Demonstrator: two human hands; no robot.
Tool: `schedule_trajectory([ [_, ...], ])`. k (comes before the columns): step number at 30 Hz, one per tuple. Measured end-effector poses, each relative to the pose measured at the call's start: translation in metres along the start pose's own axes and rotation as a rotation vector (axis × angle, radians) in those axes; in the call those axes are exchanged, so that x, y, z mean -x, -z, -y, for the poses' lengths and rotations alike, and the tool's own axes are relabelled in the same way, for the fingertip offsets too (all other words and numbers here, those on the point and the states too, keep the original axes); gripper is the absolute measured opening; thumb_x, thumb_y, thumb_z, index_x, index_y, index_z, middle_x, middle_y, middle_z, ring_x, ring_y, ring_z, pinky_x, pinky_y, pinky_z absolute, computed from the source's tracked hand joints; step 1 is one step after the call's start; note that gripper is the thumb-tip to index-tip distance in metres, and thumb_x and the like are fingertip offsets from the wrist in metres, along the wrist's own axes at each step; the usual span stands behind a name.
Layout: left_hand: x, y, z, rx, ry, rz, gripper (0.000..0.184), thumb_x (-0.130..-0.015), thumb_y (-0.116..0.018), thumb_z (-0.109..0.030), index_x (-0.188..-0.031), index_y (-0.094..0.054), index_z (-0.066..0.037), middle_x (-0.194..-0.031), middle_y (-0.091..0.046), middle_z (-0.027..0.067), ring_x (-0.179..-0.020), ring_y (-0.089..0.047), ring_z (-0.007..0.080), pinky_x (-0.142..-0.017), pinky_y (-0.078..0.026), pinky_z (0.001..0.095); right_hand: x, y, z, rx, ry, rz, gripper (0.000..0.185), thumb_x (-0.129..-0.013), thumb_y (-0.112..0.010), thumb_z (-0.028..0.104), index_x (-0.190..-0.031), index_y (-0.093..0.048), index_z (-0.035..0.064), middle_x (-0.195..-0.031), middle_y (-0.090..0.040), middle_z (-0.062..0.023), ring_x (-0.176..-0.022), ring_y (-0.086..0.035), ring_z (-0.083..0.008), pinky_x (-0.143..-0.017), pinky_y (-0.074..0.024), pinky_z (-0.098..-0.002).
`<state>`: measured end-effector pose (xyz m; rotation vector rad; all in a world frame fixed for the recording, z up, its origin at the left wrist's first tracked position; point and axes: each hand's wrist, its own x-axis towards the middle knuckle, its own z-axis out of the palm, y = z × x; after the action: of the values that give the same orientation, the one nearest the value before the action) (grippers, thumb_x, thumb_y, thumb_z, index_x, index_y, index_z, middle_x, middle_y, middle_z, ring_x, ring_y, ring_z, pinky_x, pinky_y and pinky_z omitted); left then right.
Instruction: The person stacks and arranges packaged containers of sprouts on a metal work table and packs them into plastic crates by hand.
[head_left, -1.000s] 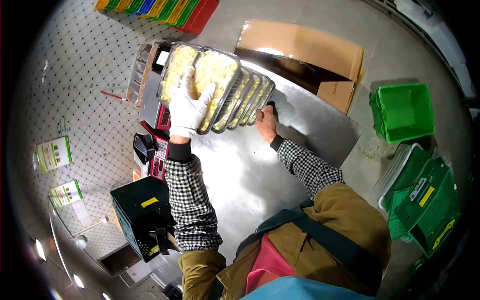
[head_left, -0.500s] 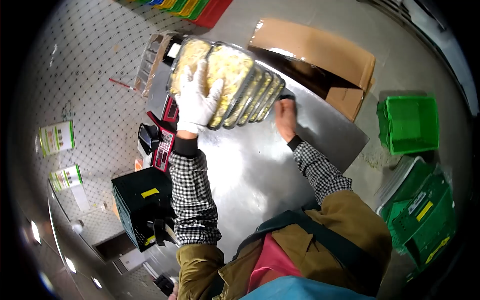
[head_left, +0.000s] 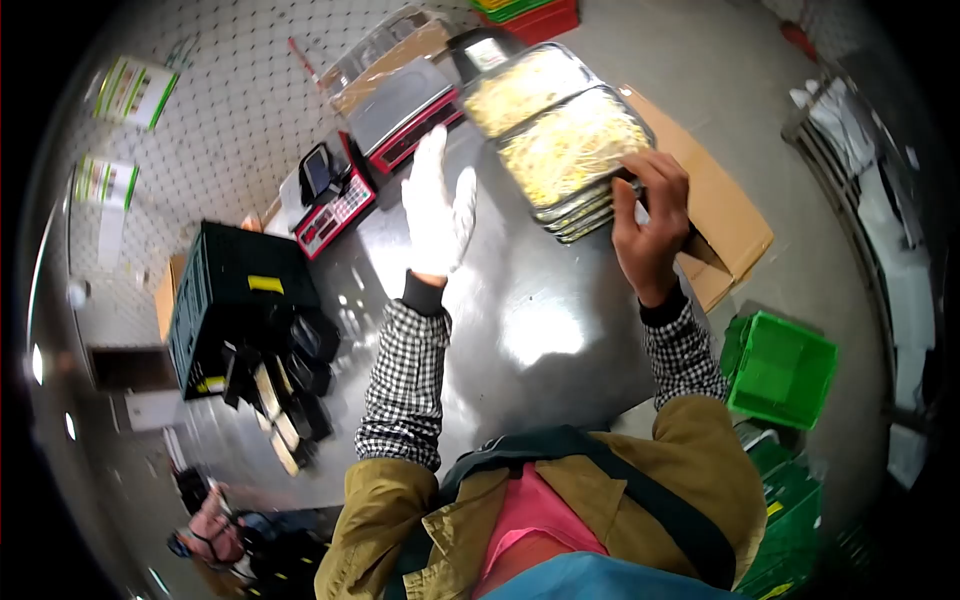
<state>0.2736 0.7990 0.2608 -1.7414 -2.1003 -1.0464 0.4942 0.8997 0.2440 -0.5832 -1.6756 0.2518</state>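
My right grip curls at a corner of the stacked trays, clamped or not I can't tell; my gloved left grip spreads empty. Probably slick, flexible (likely heavy together), they sit across the bench, best held low, both sides.

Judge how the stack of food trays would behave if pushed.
The stack of food trays might shift layer over layer, being several trays high with no strap visible. Its shiny covers hint at slipperiness. Filled nearly edge to edge, it is probably fairly heavy.
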Motion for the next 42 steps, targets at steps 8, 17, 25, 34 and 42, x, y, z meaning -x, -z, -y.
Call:
schedule_trajectory([
  [8,0.319,0.035,0.062,0.009,0.631,0.274,0.059,-0.089,-0.053,-0.035,-0.137,-0.035,-0.004,-0.132,-0.046,0.0199,-0.119,-0.046,0.0373,-0.103,-0.034,0.0454,0.141,-0.097,0.109,-0.589,-0.122,0.962,0.010,-0.088,-0.057,0.004,-0.097,-0.058,0.0001,-0.085,-0.057,-0.0137,-0.076,-0.058,-0.0284,-0.069,-0.0472,-0.0337],
  [17,0.548,0.243,0.182,-0.403,1.298,-0.304,0.053,-0.085,-0.053,-0.013,-0.135,-0.039,-0.002,-0.133,-0.045,0.0210,-0.123,-0.043,0.0340,-0.104,-0.035,0.0383,0.324,-0.252,0.199,-0.550,-0.066,1.574,0.026,-0.091,-0.057,0.019,-0.108,-0.055,-0.0004,-0.099,-0.061,-0.0146,-0.084,-0.060,-0.0251,-0.076,-0.0487,-0.0338],
  [25,0.685,0.420,0.404,-0.394,1.948,-1.167,0.051,-0.081,-0.065,-0.028,-0.117,-0.047,0.002,-0.118,-0.055,0.0243,-0.105,-0.056,0.0398,-0.091,-0.045,0.0443,0.395,-0.432,0.509,-0.737,-0.209,1.329,0.038,-0.087,-0.064,0.023,-0.111,-0.052,-0.0037,-0.082,-0.059,-0.0084,-0.074,-0.057,-0.0156,-0.069,-0.0475,-0.0284],
  [34,0.811,0.478,0.481,0.064,1.744,-1.469,0.045,-0.083,-0.063,-0.031,-0.110,-0.053,0.003,-0.108,-0.059,0.0218,-0.100,-0.057,0.0332,-0.087,-0.045,0.0410,0.472,-0.563,0.639,-0.583,-0.539,1.290,0.048,-0.087,-0.059,0.029,-0.114,-0.054,-0.0103,-0.099,-0.066,-0.0206,-0.087,-0.064,-0.0280,-0.078,-0.0479,-0.0343],
  [42,0.862,0.517,0.378,0.046,1.407,-1.359,0.023,-0.093,-0.044,-0.019,-0.093,-0.061,-0.003,-0.085,-0.062,0.0047,-0.071,-0.059,0.0159,-0.065,-0.048,0.0284,0.412,-0.421,0.498,-0.708,-0.442,1.929,0.036,-0.092,-0.057,0.022,-0.119,-0.057,-0.0023,-0.099,-0.065,-0.0081,-0.088,-0.057,-0.0118,-0.077,-0.0463,-0.0252],
])
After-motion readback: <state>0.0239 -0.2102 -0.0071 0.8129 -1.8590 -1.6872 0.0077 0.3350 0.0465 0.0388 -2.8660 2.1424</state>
